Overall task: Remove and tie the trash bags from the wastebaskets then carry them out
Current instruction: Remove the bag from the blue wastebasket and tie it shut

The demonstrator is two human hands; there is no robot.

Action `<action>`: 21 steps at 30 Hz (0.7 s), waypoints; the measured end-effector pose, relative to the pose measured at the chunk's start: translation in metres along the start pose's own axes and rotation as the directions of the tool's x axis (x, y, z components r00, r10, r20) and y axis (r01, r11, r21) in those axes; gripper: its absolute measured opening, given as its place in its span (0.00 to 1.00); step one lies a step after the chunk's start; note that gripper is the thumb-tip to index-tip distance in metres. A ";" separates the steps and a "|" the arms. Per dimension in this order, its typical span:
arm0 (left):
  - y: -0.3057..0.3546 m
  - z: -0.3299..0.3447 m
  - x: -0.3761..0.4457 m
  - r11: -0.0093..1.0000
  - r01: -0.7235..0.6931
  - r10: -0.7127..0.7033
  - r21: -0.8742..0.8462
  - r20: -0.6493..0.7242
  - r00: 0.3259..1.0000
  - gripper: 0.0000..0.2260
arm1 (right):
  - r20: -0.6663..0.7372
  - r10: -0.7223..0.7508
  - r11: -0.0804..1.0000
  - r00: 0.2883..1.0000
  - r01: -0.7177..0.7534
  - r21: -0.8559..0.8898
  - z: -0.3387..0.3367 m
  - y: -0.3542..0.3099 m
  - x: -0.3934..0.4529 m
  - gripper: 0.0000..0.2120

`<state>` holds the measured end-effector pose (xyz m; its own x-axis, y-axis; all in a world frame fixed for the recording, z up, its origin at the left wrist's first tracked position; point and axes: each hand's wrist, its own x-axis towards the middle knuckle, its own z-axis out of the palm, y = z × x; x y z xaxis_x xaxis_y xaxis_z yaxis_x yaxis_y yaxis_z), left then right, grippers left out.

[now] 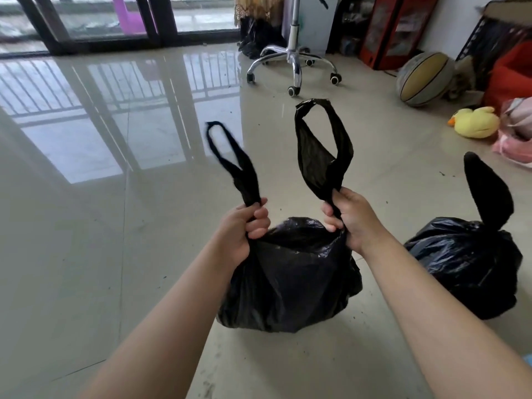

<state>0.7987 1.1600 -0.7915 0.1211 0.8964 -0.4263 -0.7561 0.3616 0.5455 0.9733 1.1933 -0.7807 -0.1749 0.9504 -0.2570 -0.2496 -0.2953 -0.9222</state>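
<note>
A full black trash bag (288, 283) sits on the tiled floor in front of me. My left hand (244, 228) is shut on its left handle loop (230, 159), which stands up above my fist. My right hand (351, 220) is shut on the right handle loop (322, 145), also pointing up. The two handles are held apart, with no knot between them. A second black trash bag (466, 263) rests on the floor to the right, its top tied, with one handle end (489, 191) sticking up. No wastebasket is in view.
A swivel chair base (293, 64) on wheels stands ahead. At the right lie a basketball (423, 79), a yellow plush duck (475, 122), pink items (515, 139) and red boxes (394, 30). Glass sliding doors (115, 21) run along the far left. Glossy floor stretches to the left.
</note>
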 end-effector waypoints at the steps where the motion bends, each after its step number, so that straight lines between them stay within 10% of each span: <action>1: -0.003 -0.001 0.002 0.992 0.067 -0.064 0.104 -0.036 0.997 0.14 | 0.005 0.012 1.000 1.000 -0.012 -0.001 0.000 0.002 0.000 0.16; 8: -0.026 -0.003 0.002 0.623 0.326 -0.212 0.711 -0.248 0.945 0.15 | 0.187 0.091 0.897 0.978 0.001 -0.442 0.003 0.012 -0.009 0.16; 13: -0.019 -0.008 -0.006 0.682 0.191 -0.246 0.706 -0.025 0.969 0.15 | 0.233 0.107 0.855 0.966 0.030 -0.517 -0.004 0.011 -0.011 0.18; 21: -0.031 -0.004 -0.002 0.680 0.166 -0.188 0.714 -0.048 0.981 0.20 | 0.306 0.420 0.703 0.855 -0.092 -0.706 -0.005 0.017 -0.014 0.18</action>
<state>0.8193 1.1460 -0.8111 0.2301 0.7989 -0.5557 -0.0347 0.5774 0.8157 0.9762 1.1757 -0.7947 -0.5456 0.6586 -0.5183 0.5129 -0.2267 -0.8280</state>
